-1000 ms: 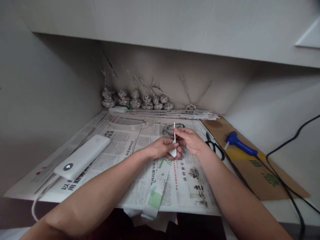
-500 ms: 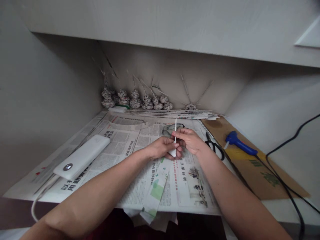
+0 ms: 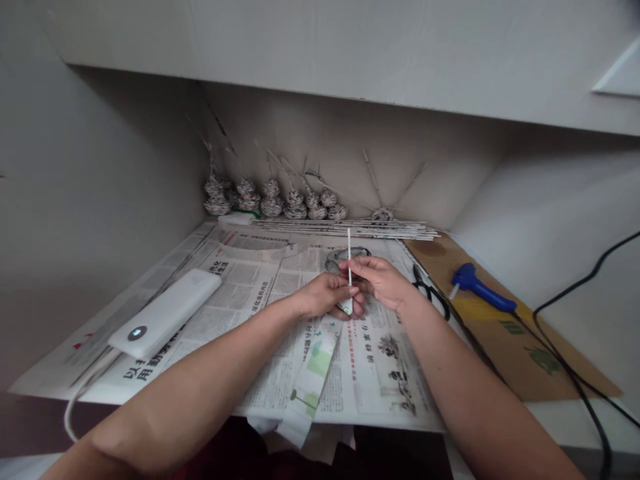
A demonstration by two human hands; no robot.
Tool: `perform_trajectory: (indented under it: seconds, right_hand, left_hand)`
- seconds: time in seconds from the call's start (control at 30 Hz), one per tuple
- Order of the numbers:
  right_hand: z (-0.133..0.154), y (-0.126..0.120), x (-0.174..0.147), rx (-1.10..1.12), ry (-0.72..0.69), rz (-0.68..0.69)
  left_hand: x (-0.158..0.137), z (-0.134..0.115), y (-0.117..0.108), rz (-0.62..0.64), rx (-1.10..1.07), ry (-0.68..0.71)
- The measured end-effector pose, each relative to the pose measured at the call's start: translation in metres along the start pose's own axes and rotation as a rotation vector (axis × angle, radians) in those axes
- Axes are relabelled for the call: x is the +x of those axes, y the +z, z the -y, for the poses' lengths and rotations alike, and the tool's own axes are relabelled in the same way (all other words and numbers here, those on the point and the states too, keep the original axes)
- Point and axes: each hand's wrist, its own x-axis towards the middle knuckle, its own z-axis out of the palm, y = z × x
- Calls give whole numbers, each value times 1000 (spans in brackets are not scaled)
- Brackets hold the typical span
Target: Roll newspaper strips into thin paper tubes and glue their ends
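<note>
Over the middle of the newspaper-covered table, my left hand (image 3: 326,295) and my right hand (image 3: 381,280) are close together, both closed on a thin white rolled paper stick (image 3: 349,241). The stick stands upright, its tip above my fingers. From its lower part a strip of white paper printed in green (image 3: 319,360) runs down over the newspaper to the table's front edge. My left thumb and fingers pinch the stick low, where the strip meets it. Higher up, the right thumb and forefinger pinch it; part of the right fingers is hidden.
Several woven paper gourds (image 3: 273,200) line the back wall behind a bundle of paper sticks (image 3: 345,230). A white power bank (image 3: 167,312) with a cable lies left. Black scissors (image 3: 431,293) and a blue glue gun (image 3: 483,290) on cardboard (image 3: 535,350) lie right.
The printed strip has been drawn upward toward my hands. The stick's tip now reaches slightly higher and farther left. Both hands keep nearly the same place.
</note>
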Motion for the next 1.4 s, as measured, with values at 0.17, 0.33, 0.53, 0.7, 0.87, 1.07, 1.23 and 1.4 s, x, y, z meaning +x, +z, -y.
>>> perform_trajectory:
  seconds: [0.17, 0.33, 0.53, 0.7, 0.87, 1.07, 1.23, 1.4]
  right_hand:
    - [0, -1, 0, 12, -4, -22]
    - [1, -1, -1, 14, 5, 58]
    - [-2, -1, 1, 46, -35, -90]
    - [0, -2, 0, 15, 19, 79]
    - [-1, -1, 0, 39, -43, -72]
    - [1, 1, -2, 9, 32, 74]
    - [2, 0, 0, 49, -31, -58]
    - [0, -2, 0, 16, 1, 21]
  left_hand:
    - [0, -2, 1, 10, -24, -24]
    - [0, -1, 0, -6, -38, -7]
    - [0, -1, 0, 30, -35, -34]
    - [0, -2, 0, -1, -36, 8]
    - [-1, -3, 1, 28, -18, -48]
    - [0, -1, -1, 0, -25, -13]
    - [-1, -4, 1, 1, -17, -46]
    - [-2, -5, 2, -14, -27, -38]
